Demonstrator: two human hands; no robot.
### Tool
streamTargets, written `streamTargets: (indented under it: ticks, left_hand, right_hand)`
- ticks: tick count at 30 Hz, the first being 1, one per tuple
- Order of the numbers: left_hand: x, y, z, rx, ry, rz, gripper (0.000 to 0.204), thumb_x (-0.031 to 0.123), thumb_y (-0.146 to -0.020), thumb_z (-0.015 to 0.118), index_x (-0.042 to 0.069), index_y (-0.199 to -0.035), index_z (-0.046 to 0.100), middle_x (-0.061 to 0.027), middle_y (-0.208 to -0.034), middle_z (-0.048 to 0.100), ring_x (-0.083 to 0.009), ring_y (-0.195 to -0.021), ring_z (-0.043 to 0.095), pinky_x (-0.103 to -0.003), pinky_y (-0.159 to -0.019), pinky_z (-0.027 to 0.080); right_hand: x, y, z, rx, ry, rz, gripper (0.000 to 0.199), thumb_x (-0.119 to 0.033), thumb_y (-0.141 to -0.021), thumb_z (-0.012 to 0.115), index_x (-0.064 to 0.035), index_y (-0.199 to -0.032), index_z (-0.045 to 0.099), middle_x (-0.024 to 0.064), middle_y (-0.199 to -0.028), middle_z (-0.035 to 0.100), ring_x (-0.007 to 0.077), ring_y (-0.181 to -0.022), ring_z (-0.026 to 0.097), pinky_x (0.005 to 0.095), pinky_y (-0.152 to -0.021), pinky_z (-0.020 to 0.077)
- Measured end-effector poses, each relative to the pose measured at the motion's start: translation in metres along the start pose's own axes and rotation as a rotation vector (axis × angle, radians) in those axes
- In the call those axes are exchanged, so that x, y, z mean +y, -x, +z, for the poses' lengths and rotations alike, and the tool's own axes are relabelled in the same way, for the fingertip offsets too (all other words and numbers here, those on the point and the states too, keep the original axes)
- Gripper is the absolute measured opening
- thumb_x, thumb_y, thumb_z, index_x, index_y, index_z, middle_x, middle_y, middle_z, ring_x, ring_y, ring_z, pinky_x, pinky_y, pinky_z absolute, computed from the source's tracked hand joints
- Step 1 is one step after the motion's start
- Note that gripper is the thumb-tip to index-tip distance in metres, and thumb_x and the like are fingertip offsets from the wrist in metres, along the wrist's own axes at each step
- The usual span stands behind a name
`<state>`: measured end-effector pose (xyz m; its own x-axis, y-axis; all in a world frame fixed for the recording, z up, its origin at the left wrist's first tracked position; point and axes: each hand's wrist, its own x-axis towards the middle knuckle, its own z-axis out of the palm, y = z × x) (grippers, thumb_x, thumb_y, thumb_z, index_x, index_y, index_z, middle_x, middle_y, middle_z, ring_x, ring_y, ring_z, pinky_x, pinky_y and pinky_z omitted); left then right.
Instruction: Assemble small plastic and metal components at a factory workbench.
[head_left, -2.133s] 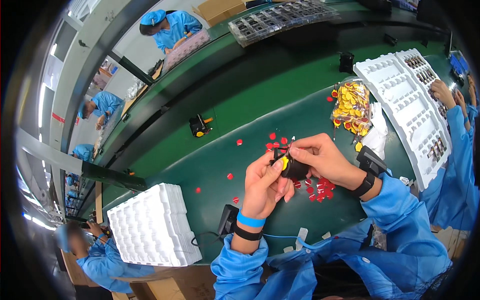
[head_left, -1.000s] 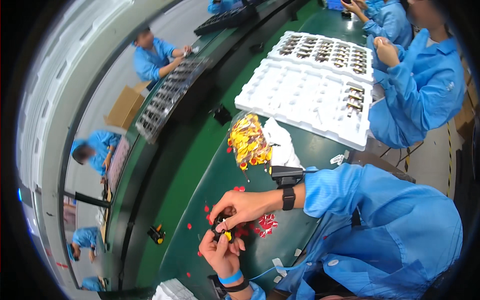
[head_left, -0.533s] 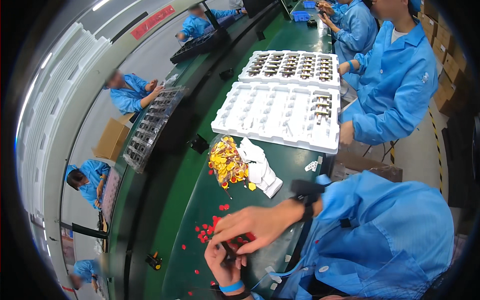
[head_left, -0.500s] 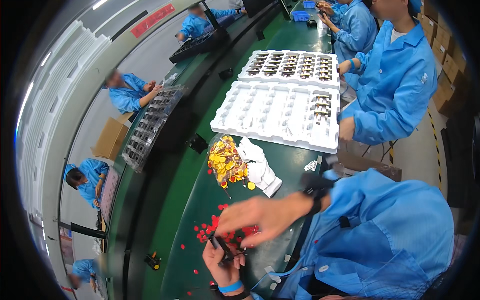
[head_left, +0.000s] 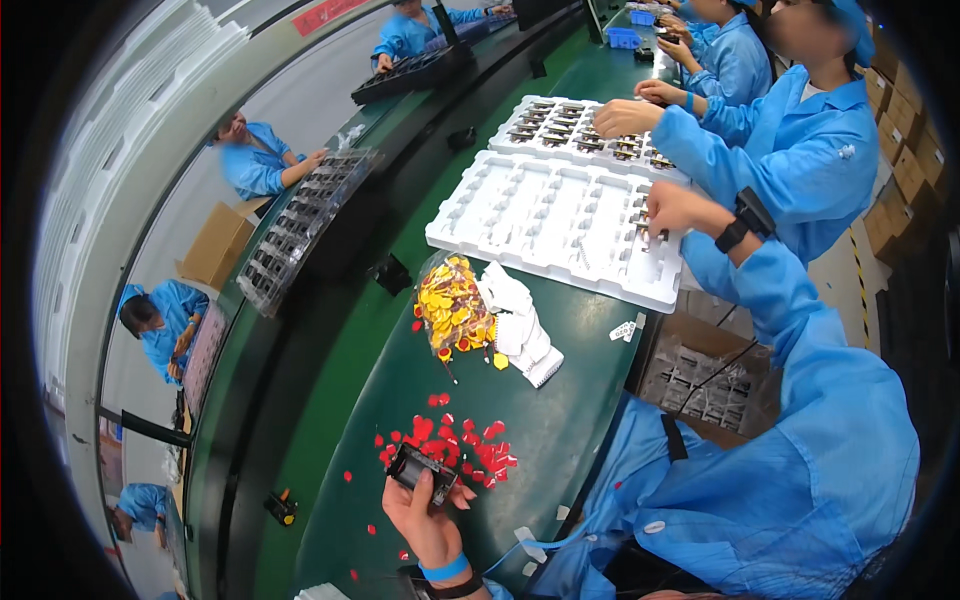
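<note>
My left hand (head_left: 425, 515) is closed round a small black rectangular device (head_left: 424, 474) with a dark grey window, above the near part of the green table. Red film-like pieces (head_left: 470, 445) lie scattered just beyond it. My right hand (head_left: 685, 208) is stretched out to the right column of the nearer white tray (head_left: 530, 215). Its fingers are bent down together among the slim black-and-gold parts there; whatever sits between the fingertips is hidden. Most of this tray's other pockets hold no parts.
Behind lies a second white tray (head_left: 510, 143) with rows of parts, a co-worker's hand (head_left: 625, 118) over it. A clear bag of yellow pieces (head_left: 450, 305) and white sheets (head_left: 515, 325) lie mid-table. Below the table's right edge stands a cardboard box (head_left: 690, 330).
My right hand has left the device near my left hand and moved up and right to the nearer tray. My left hand has tilted the device. The co-worker's hands have moved over the far tray.
</note>
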<state>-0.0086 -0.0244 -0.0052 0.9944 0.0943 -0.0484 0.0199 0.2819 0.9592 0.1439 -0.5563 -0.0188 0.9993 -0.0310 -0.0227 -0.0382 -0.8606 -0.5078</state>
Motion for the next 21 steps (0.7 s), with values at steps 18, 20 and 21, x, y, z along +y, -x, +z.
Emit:
streamTargets:
  ticks: [18, 20, 21]
  left_hand:
    - [-0.013, -0.004, -0.007, 0.233, -0.363, 0.134, 0.019, 0.01, -0.092, 0.068, 0.002, -0.089, 0.051, -0.0016, -0.064, 0.06, -0.0039, -0.051, 0.053, -0.023, -0.044, 0.037]
    - [-0.012, -0.004, -0.006, 0.251, -0.391, 0.168, 0.02, 0.01, -0.091, 0.068, 0.002, -0.088, 0.05, -0.0017, -0.063, 0.06, -0.0038, -0.051, 0.052, -0.023, -0.045, 0.036]
    - [-0.012, -0.005, -0.006, 0.258, -0.424, 0.198, 0.021, 0.009, -0.091, 0.068, 0.002, -0.087, 0.049, -0.0018, -0.062, 0.059, -0.0037, -0.052, 0.051, -0.023, -0.046, 0.036]
  right_hand:
    - [-0.303, 0.103, 0.136, -0.316, -0.735, -0.705, 0.018, -0.009, -0.087, 0.07, 0.0012, -0.077, 0.059, 0.0044, -0.059, 0.059, 0.0086, -0.049, 0.056, 0.0249, -0.045, 0.0393]
    - [-0.32, 0.101, 0.144, -0.295, -0.664, -0.813, 0.019, -0.008, -0.087, 0.069, 0.0011, -0.076, 0.057, 0.0076, -0.056, 0.055, 0.0141, -0.048, 0.056, 0.0291, -0.045, 0.0374]
    - [-0.326, 0.099, 0.148, -0.301, -0.657, -0.822, 0.019, -0.008, -0.087, 0.069, 0.0011, -0.076, 0.057, 0.0076, -0.056, 0.055, 0.0141, -0.048, 0.056, 0.0291, -0.045, 0.0374]
